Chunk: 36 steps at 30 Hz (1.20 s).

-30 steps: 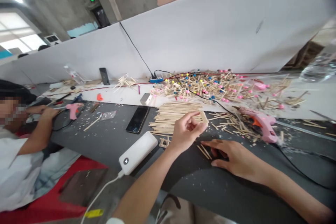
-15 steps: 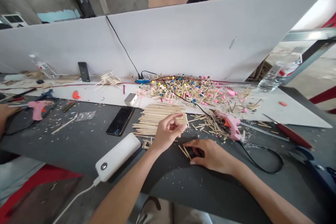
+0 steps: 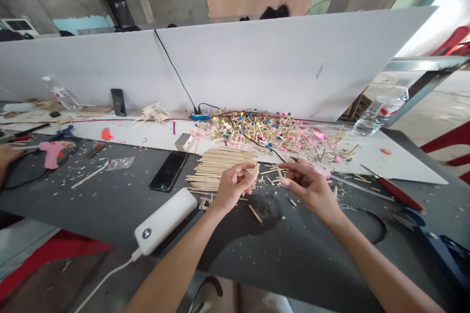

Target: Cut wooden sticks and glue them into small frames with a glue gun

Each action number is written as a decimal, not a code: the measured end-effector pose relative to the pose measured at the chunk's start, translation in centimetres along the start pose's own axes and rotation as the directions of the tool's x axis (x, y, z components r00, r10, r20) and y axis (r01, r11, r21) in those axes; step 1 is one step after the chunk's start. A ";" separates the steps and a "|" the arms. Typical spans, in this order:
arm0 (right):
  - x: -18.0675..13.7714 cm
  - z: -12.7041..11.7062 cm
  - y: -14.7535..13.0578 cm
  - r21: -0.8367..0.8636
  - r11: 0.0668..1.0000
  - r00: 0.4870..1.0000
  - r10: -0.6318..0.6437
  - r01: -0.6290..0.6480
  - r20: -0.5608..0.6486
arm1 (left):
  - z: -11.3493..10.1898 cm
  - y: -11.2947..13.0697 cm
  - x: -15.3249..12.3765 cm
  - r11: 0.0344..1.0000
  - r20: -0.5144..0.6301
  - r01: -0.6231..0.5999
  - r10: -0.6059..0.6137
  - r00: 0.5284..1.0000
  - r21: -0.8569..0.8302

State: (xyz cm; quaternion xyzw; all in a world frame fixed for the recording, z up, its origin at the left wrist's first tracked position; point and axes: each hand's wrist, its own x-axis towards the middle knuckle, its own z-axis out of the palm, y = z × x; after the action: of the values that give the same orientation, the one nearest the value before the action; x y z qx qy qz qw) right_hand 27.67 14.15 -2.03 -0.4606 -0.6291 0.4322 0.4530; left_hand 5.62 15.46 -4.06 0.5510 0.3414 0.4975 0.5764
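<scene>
My left hand (image 3: 235,186) is closed around a small piece made of short wooden sticks (image 3: 256,169), held upright at the fingertips. To its right, my right hand (image 3: 306,185) pinches a short wooden stick (image 3: 280,174) between thumb and forefinger; loose sticks behind blur its outline. Below the two hands a single short stick (image 3: 255,213) lies on the dark table. A row of long wooden sticks (image 3: 209,168) lies behind my left hand, and a small stick frame (image 3: 205,202) rests near its wrist. The pink glue gun (image 3: 323,171) is partly hidden by my right hand.
Behind is a heap of sticks with coloured balls (image 3: 249,129). A phone (image 3: 169,171) and white power bank (image 3: 165,221) with cable lie left. To the right are a red-handled knife (image 3: 398,193), blue cutters (image 3: 429,239) and a bottle (image 3: 380,110). Another person's hand (image 3: 9,155) is far left.
My right hand has picked up one of the two short sticks from the table and moved up and away, near my left hand. The left hand stays almost in place.
</scene>
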 end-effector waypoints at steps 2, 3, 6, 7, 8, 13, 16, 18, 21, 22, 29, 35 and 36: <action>0.6 0.6 -0.4 0.118 0.993 0.999 0.005 -0.001 -0.035 | 0.1 0.0 -0.1 1.000 0.004 -0.002 0.002 1.000 0.009; 0.7 1.1 -0.3 0.171 0.985 0.998 0.011 0.000 -0.063 | 0.1 0.1 -0.2 1.000 0.010 -0.010 0.010 1.000 0.015; 0.3 2.6 0.9 0.265 0.964 0.993 0.041 -0.010 -0.114 | 0.1 0.2 -0.2 1.000 0.029 -0.022 0.021 0.999 0.013; 0.0 3.1 1.3 0.274 0.962 0.993 0.053 -0.021 -0.107 | 0.2 0.2 -0.2 1.000 0.031 -0.014 0.014 0.999 0.006; -0.4 3.4 1.6 0.276 0.961 0.994 0.061 -0.033 -0.092 | 0.2 0.2 -0.2 1.000 0.034 -0.001 0.001 0.999 0.000; -1.4 4.2 1.9 0.285 0.958 0.994 0.020 0.011 -0.105 | 0.6 0.0 0.0 0.999 0.094 0.046 -0.043 0.995 -0.024; -1.4 4.2 1.7 0.308 0.951 0.992 0.018 0.021 -0.122 | 0.9 -0.2 0.0 0.998 0.134 0.038 -0.032 0.990 -0.042; -1.5 4.3 1.6 0.307 0.951 0.993 0.018 0.019 -0.118 | 1.0 -0.3 0.0 0.999 0.158 0.035 -0.027 0.987 -0.042; -1.7 4.3 1.5 0.287 0.958 0.992 0.019 0.018 -0.123 | 1.0 -0.4 0.0 0.999 0.179 0.032 -0.024 0.983 -0.042; -1.7 4.3 1.4 0.280 0.960 0.992 0.021 0.015 -0.127 | 0.9 -0.4 0.0 0.999 0.179 0.033 -0.025 0.984 -0.042; -1.8 4.3 1.2 0.195 0.980 0.986 0.002 0.032 -0.170 | 0.8 0.1 -0.1 0.999 0.147 0.047 -0.045 0.988 -0.008; -1.9 4.2 1.2 0.184 0.981 0.987 -0.024 0.054 -0.162 | 0.9 0.1 -0.2 0.999 0.186 0.042 -0.043 0.982 0.006; -1.9 4.2 1.2 0.184 0.981 0.987 -0.023 0.053 -0.159 | 0.9 0.1 -0.2 0.999 0.196 0.041 -0.041 0.980 0.007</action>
State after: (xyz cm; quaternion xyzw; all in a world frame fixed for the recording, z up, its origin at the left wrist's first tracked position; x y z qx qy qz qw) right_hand 24.13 12.01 -4.41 -0.4361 -0.5568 0.4435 0.5505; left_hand 6.40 15.04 -3.85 0.5910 0.2951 0.4285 0.6165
